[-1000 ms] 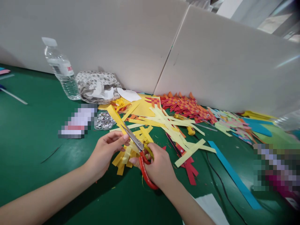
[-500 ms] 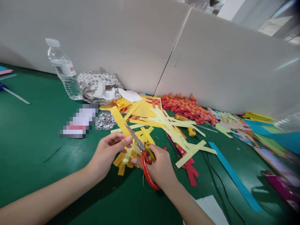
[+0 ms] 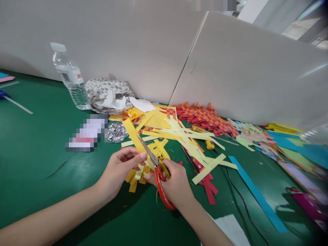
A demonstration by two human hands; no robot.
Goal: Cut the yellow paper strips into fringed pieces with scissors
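Note:
Between thumb and fingers, my left hand (image 3: pixel 125 165) pinches a yellow paper strip (image 3: pixel 131 131) that points up and to the left. My right hand (image 3: pixel 173 179) grips red-handled scissors (image 3: pixel 161 191). Their metal blades (image 3: pixel 148 149) lie along the strip's right edge, close to my left fingertips; whether they are cutting through it I cannot tell. Beneath both hands is a pile of short yellow strips (image 3: pixel 133 182), partly hidden by them. Pale yellow strips (image 3: pixel 189 140) lie crossed in a loose heap beyond my right hand.
Woven red and orange paper fish (image 3: pixel 205 118) are heaped by the grey partition (image 3: pixel 115 41). A water bottle (image 3: pixel 73 82) stands beside a patterned cloth pouch (image 3: pixel 110 92). Googly eyes (image 3: pixel 116 132), a yellow glue gun (image 3: pixel 209 144) with a black cable (image 3: pixel 239 194) and a blue strip (image 3: pixel 258 194) lie on the green table.
My left hand and the yellow strip have shifted slightly right and down. The scissors and my right hand stay almost where they were.

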